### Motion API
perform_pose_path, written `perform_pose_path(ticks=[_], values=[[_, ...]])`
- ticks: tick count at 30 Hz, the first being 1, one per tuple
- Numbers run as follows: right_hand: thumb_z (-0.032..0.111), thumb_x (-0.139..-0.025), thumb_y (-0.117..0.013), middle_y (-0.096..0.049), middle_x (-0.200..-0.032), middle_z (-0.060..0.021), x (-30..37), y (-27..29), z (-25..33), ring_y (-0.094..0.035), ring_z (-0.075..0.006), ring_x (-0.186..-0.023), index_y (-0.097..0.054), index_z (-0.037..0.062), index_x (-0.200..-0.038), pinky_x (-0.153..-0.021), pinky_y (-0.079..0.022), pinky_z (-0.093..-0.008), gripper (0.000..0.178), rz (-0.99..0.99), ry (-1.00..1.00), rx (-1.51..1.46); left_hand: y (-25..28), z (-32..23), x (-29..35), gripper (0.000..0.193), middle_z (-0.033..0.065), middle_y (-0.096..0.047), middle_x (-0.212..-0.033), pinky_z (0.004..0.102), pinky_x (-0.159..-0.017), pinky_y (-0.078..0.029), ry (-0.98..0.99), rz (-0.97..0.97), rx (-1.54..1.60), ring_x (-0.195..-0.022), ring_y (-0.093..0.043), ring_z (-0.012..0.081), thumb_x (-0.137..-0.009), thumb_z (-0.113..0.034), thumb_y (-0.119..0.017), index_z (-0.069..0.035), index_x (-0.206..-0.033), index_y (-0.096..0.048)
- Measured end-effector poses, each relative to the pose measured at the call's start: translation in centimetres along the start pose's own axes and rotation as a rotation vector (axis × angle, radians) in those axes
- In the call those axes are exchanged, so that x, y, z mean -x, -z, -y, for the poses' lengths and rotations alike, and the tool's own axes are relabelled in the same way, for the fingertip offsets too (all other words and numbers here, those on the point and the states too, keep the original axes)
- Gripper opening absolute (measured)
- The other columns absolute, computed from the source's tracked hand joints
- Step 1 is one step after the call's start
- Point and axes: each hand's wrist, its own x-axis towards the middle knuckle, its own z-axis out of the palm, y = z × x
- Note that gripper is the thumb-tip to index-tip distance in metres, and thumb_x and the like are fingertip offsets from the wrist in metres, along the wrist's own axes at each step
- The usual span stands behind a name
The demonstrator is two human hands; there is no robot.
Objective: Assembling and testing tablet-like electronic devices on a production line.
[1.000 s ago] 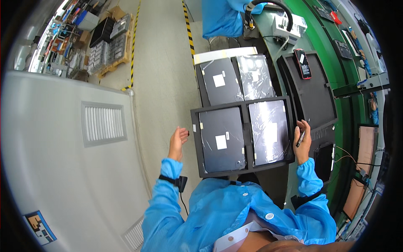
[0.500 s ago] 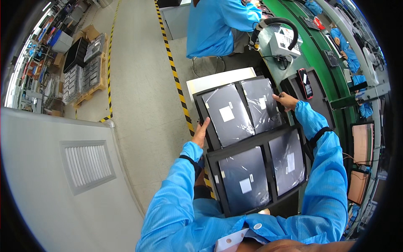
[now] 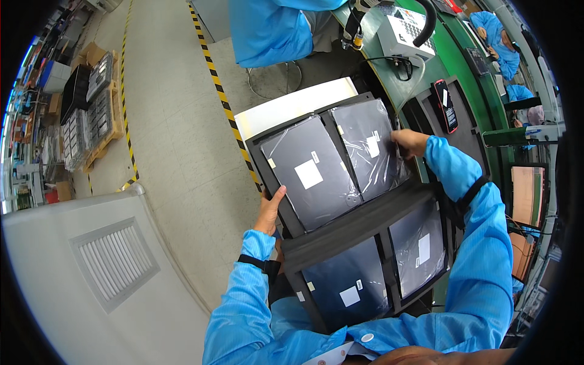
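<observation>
- The far tray (image 3: 332, 131), black and matt, lies ahead of the person, between the hands and partly over a white board (image 3: 298, 100). It looks like dense foam: light in itself, grippy, firm enough to carry but likely to sag when loaded. Its opposite side rims are the best hold, taken from both sides and kept level.
- The near tray (image 3: 359, 224), of the same kind, sits against the person's front, tilted, its raised wall beside the far tray. Similar rims offer similar holds.
- Each tray bears two flat dark panels, a left panel (image 3: 325, 182) and a right panel (image 3: 360, 155) in the far one. They look stiff, fairly heavy for their thinness and easily scratched or cracked; best taken by opposite edges, with no pressing on the middle.
- The hands are well apart. The left hand (image 3: 271, 211) grips the far tray's left rim, thumb on top. The right hand (image 3: 412, 143) is curled at the right edge beside the right panel; whether it pinches tray or wrapping, I cannot tell.
- Clear film (image 3: 376, 176), wrinkled and glossy, probably makes the panels slippery; loose folds give poor purchase.
</observation>
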Motion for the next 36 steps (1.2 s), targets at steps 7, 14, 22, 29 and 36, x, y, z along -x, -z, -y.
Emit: perform_pose_path(ticks=[7,14,22,29,36], values=[[0.050,-0.097,-0.036,-0.056,-0.141,-0.0160,-3.7,-2.8,-2.5,-0.052,-0.0287,-0.129,-0.055,0.0055,-0.136,-0.110,-0.036,-0.0479,0.062,-0.077,-0.033,-0.327,-0.3,1.1,0.2,0.100,0.0237,-0.047,-0.141,0.0405,-0.111,-0.041,-0.055,-0.045,0.087,-0.131,-0.049,0.0316,-0.083,-0.051,-0.080,0.007,-0.149,-0.030],[0.055,-0.097,-0.034,-0.054,-0.145,-0.0214,-5.1,-2.6,-2.9,-0.059,-0.0324,-0.123,-0.049,-0.0013,-0.142,-0.108,-0.044,-0.0459,0.074,0.118,0.018,-0.577,-1.0,0.7,0.5,0.094,0.0233,-0.051,-0.134,0.0391,-0.104,-0.047,-0.085,-0.060,0.170,-0.124,-0.054,0.0301,-0.084,-0.046,-0.079,0.006,-0.146,-0.033],[0.044,-0.094,-0.031,-0.039,-0.158,-0.0140,-3.2,-3.1,1.3,-0.042,-0.0274,-0.140,-0.032,0.0170,-0.159,-0.115,-0.033,-0.0432,0.071,0.137,0.277,-0.506,0.3,-0.6,-1.8,0.086,0.0191,-0.054,-0.134,0.0399,-0.104,-0.045,-0.116,-0.066,0.246,-0.121,-0.055,0.0294,-0.083,-0.041,-0.081,0.006,-0.143,-0.041],[0.041,-0.093,-0.034,-0.026,-0.166,-0.0085,-7.8,-1.5,6.9,-0.033,-0.0251,-0.147,-0.026,0.0192,-0.162,-0.119,-0.025,-0.0444,0.073,0.146,0.305,-0.461,3.0,-7.9,-10.3,0.085,0.0180,-0.058,-0.129,0.0377,-0.097,-0.052,-0.142,0.113,0.144,-0.113,-0.061,0.0271,-0.084,-0.052,-0.078,0.005,-0.139,-0.047],[0.048,-0.094,-0.044,-0.040,-0.154,-0.0186,-3.7,-2.1,2.4,-0.044,-0.0271,-0.134,-0.048,0.0064,-0.141,-0.114,-0.029,-0.0481,0.063,0.003,0.070,-0.552,3.9,-8.3,-10.6,0.096,0.0229,-0.051,-0.144,0.0409,-0.110,-0.045,-0.072,0.031,0.019,-0.134,-0.051,0.0335,-0.085,-0.062,-0.073,0.003,-0.147,-0.041]])
